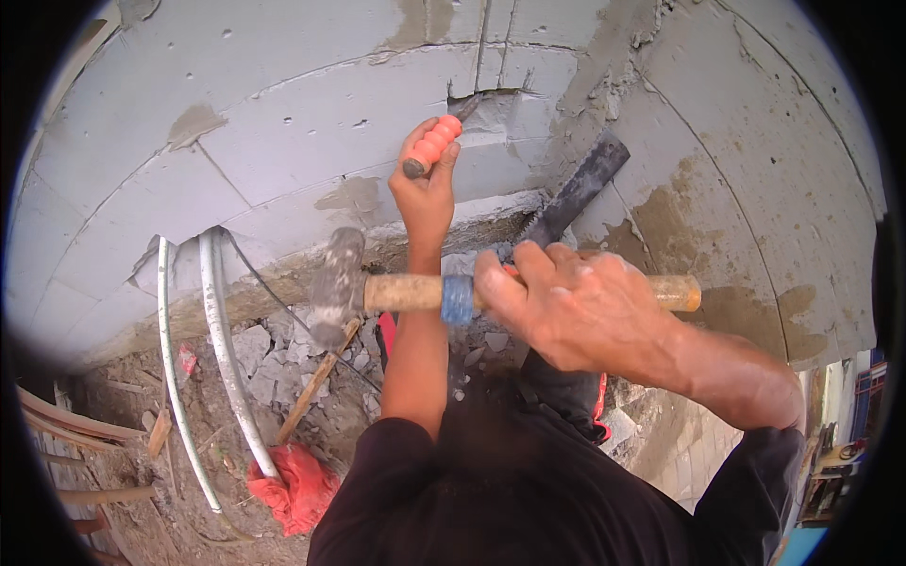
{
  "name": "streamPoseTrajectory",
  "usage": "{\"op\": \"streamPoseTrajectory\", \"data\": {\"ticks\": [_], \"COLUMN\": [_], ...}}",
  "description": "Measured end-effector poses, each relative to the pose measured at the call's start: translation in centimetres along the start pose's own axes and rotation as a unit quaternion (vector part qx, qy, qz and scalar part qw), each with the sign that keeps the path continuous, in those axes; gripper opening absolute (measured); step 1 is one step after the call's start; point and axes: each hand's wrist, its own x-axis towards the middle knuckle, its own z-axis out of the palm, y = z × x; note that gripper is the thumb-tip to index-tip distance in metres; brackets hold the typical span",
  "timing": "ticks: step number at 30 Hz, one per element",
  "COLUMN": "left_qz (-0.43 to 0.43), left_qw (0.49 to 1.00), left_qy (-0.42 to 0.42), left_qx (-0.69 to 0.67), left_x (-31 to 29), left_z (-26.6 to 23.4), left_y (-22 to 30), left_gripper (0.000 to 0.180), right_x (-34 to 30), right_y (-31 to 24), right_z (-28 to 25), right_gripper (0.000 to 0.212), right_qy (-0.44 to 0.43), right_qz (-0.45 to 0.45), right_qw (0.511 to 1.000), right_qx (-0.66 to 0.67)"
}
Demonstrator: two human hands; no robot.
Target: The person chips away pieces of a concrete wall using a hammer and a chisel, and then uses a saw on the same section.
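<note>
My left hand (427,189) is closed around the pinkish-orange ribbed grip of a chisel (435,145). Its metal blade points up and to the right into a rectangular recess (491,115) cut in the pale grey block wall (311,113). Lower and nearer, my right hand (576,300) grips the wooden handle of a hammer (401,292), which lies level across my left forearm as seen from here. The hammer's worn steel head is to the left, apart from the chisel's butt end. Blue tape wraps the handle beside my fingers.
A toothed saw (580,189) leans in the wall corner behind my right hand. White pipes (226,354) and a dark cable (264,283) rise at the left, with a red plastic bag (297,489) at their foot. Block rubble (269,363) and a wooden stick (316,382) litter the ground.
</note>
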Motion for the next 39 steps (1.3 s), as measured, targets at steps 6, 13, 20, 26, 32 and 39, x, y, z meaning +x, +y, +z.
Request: {"op": "streamPoseTrajectory", "data": {"ticks": [6, 13, 20, 26, 32, 39], "left_qz": [-0.003, 0.006, -0.016, -0.021, -0.011, -0.027], "left_qw": [0.998, 0.996, 0.996, 0.987, 0.985, 0.994], "left_qy": [-0.002, -0.024, -0.008, -0.025, -0.034, -0.030], "left_qx": [-0.068, -0.088, -0.091, -0.155, -0.167, -0.105], "left_x": [0.5, 1.1, 1.0, 1.9, 2.3, 2.8], "left_z": [-0.1, -0.8, -0.1, 0.1, -0.2, -0.4], "left_y": [-0.4, -1.9, -0.6, -1.0, -1.7, -1.6], "left_gripper": [0.033, 0.031, 0.032, 0.033, 0.028, 0.031], "right_x": [0.9, 3.2, 3.2, 2.5, 3.9, 3.4], "right_y": [-0.4, 1.5, 2.2, -0.6, 2.3, 0.4], "right_z": [-1.0, -1.2, 0.0, -0.6, -1.1, -2.1], "right_gripper": [0.031, 0.032, 0.031, 0.032, 0.027, 0.026], "right_qy": [-0.056, -0.111, -0.099, -0.014, -0.035, -0.020], "right_qz": [0.002, 0.064, 0.042, -0.005, 0.010, -0.036], "right_qw": [0.996, 0.989, 0.994, 0.999, 0.997, 0.997], "right_qx": [-0.071, -0.070, -0.034, -0.043, -0.073, -0.063]}}
